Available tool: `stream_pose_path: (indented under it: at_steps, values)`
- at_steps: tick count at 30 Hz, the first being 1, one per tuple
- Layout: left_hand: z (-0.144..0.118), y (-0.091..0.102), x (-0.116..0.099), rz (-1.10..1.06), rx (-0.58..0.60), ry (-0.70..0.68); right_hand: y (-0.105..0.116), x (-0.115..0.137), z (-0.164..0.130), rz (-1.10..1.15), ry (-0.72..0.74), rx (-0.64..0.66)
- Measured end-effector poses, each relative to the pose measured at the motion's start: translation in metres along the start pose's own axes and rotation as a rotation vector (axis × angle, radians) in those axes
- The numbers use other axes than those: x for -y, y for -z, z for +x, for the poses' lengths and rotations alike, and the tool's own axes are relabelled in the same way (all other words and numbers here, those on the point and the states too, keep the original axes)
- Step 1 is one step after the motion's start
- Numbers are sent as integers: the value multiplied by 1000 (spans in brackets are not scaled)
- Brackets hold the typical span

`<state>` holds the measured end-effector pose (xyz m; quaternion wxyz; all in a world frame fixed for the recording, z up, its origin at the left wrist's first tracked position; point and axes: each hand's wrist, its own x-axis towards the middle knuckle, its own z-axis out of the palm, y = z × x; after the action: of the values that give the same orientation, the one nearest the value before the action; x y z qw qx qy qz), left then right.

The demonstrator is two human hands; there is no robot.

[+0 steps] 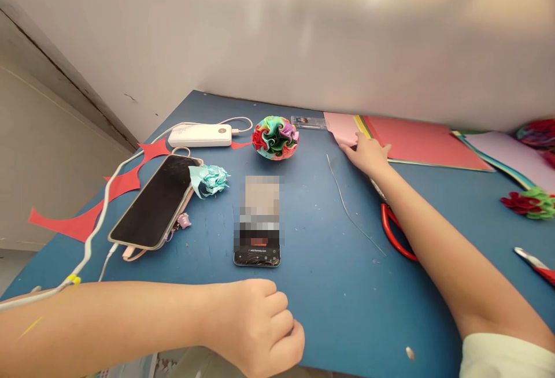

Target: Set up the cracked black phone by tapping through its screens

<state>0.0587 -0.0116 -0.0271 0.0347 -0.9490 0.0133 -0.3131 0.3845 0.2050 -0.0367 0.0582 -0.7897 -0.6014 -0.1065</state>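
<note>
Pink paper sheet [342, 126] under right hand's [368, 155] fingertips, seemingly touching; left hand [260, 326] well apart.

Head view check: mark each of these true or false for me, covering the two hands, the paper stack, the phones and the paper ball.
1. The right hand rests on the stack of coloured paper sheets. True.
2. The left hand holds the scissors. False: it is a closed fist at the near table edge with nothing visible in its grip; the red-handled scissors lie under the right forearm.
3. The multicoloured paper ball sits on the big phone. False: it sits on the blue table, apart from the big dark phone.
4. The white power bank has a cable plugged in. True.
5. The small phone screen is lit. True.
</note>
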Motion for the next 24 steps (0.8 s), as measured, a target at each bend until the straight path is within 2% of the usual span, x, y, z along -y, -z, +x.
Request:
stream_pose_path:
  at_steps: [7,13,20,24]
  values:
    - [-2,0,1,11,-6,-7,8,-10,4,-59,123,-29]
    - [-1,2,2,35,2,-14,13,-8,-8,-55,189,-97]
    - [-6,1,-5,257,-46,106,26,1,-43,-7,306,-135]
    - [-5,1,-7,216,-85,62,38,19,-85,65,457,-149]
